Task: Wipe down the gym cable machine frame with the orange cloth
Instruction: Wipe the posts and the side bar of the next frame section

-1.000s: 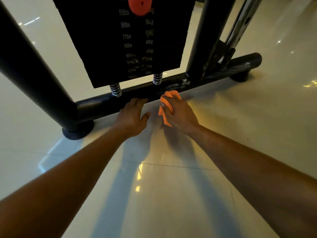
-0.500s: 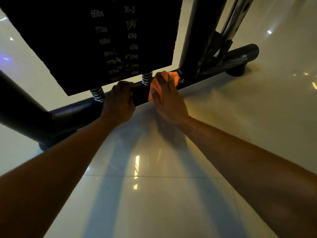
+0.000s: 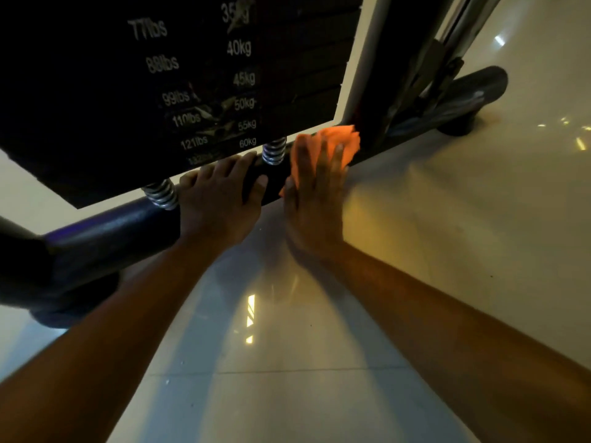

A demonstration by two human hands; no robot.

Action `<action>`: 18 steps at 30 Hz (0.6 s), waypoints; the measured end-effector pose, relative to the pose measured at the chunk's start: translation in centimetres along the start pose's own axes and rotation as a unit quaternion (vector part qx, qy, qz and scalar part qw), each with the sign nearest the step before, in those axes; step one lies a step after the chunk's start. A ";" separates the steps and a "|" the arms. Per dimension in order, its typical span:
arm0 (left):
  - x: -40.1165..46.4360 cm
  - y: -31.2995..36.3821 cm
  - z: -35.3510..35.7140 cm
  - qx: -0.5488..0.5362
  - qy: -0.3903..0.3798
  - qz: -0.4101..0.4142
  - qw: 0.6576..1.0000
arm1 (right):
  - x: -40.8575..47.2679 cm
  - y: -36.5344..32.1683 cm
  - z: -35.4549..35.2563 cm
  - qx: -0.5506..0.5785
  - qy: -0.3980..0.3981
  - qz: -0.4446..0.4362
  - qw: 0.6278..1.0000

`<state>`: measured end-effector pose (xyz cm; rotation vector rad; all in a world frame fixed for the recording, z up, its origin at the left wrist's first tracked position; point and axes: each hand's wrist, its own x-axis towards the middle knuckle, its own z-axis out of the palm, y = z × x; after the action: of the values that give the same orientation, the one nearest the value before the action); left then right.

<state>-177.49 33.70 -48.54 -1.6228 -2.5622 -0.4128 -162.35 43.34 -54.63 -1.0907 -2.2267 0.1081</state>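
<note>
The right hand point(image 3: 315, 199) is pressing the orange cloth point(image 3: 339, 143) against the black base bar point(image 3: 108, 231) of the cable machine frame, its fingers lying straight and spread over the fabric. The cloth is sitting on the bar just left of the dark upright post point(image 3: 383, 68), with its crumpled far edge sticking out past the fingertips. The left hand point(image 3: 217, 203) is gripping the same bar just beside the right one, fingers curling over the top and thumb hooking along the near side. It is resting between two coiled springs point(image 3: 274, 151) that are standing under the weight stack point(image 3: 192, 75), whose printed labels are running from 77lbs down to 60kg. Glossy floor tiles point(image 3: 287, 378) are reflecting light beneath both forearms.
</note>
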 end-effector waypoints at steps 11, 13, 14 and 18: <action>0.0 0.7 -0.3 -0.069 0.035 -0.052 0.996 | 1.0 -3.5 1.3 0.065 0.010 0.107 0.992; 0.0 0.8 -0.3 -0.067 0.035 -0.051 0.996 | 0.9 -4.2 1.6 0.061 -0.010 0.079 0.995; 0.0 0.7 -0.3 -0.068 0.035 -0.047 0.996 | 0.8 -3.3 1.3 0.045 -0.013 0.053 0.997; 0.0 0.4 -0.2 -0.073 0.037 -0.039 0.996 | 1.5 1.0 -0.1 -0.009 0.029 0.016 0.999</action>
<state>-177.17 33.76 -48.26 -1.5231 -2.6004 -0.6698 -162.28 45.04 -54.10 -1.1247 -2.1635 0.0705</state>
